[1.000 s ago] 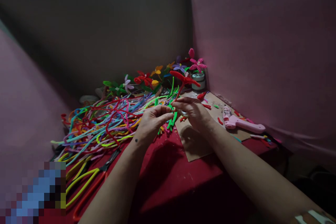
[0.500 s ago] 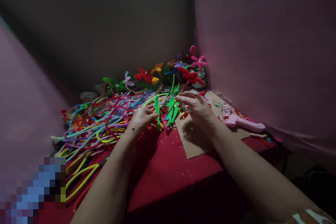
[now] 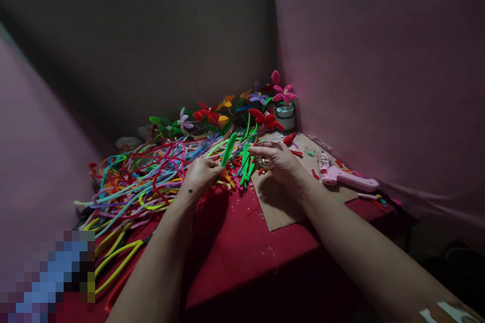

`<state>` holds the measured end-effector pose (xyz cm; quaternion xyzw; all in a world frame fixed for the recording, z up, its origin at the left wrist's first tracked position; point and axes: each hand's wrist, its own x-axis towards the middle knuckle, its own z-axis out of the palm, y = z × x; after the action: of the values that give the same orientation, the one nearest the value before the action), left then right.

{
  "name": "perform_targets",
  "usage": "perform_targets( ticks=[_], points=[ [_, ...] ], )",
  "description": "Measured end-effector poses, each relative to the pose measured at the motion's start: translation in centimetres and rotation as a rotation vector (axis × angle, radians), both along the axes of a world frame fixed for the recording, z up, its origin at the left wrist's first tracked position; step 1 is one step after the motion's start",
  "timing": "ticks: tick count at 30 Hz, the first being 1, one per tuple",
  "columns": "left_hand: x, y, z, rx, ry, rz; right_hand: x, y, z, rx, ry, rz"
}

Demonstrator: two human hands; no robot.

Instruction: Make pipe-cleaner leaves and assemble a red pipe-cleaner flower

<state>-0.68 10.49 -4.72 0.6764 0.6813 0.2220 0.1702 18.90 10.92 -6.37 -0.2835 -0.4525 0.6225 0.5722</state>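
Note:
My left hand (image 3: 202, 175) is closed on a green pipe-cleaner leaf (image 3: 229, 150), which points up and to the right. In my right hand (image 3: 276, 159) the fingers pinch the stem of a red pipe-cleaner flower (image 3: 266, 119), its petals spread above the hand. A roll of tape (image 3: 264, 162) appears to hang at the fingers of that hand, though they partly cover it. Between both hands lie more green leaves (image 3: 247, 166) in a small bunch, close to my right fingertips.
Loose coloured pipe cleaners (image 3: 151, 171) heap on the left of the red table (image 3: 242, 242). Yellow-handled pliers (image 3: 117, 267) lie in front of them. A pink glue gun (image 3: 348, 179) rests on cardboard (image 3: 278, 214) at right. Finished flowers (image 3: 207, 112) and a jar (image 3: 285, 118) stand behind.
The green leaf in my left hand has swung from nearly upright on the table to a raised, right-leaning tilt. The red flower in my right hand has come down slightly.

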Motion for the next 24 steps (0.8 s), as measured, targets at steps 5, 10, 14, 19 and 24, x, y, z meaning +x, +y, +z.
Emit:
perform_targets(
  ticks=[5, 10, 14, 19, 24],
  points=[
    [-0.2, -0.8, 0.7, -0.105, -0.626, -0.060, -0.1, -0.2, 0.0, 0.019, 0.036, 0.053],
    [0.4, -1.5, 1.2, -0.156, -0.994, -0.220, -0.4, -0.4, 0.0, 0.049, 0.038, 0.077],
    [1.3, -2.2, 1.8, -0.094, -1.014, -0.245, -0.5, -0.5, -0.1, 0.101, 0.042, 0.099],
    [2.3, -2.9, 2.0, -0.002, -0.891, -0.221, -0.6, -0.8, -0.1, 0.112, 0.016, 0.112],
    [3.4, -3.2, 1.7, -0.006, -0.946, -0.249, -0.6, -0.9, -0.4, 0.148, -0.075, 0.091]
  ],
)
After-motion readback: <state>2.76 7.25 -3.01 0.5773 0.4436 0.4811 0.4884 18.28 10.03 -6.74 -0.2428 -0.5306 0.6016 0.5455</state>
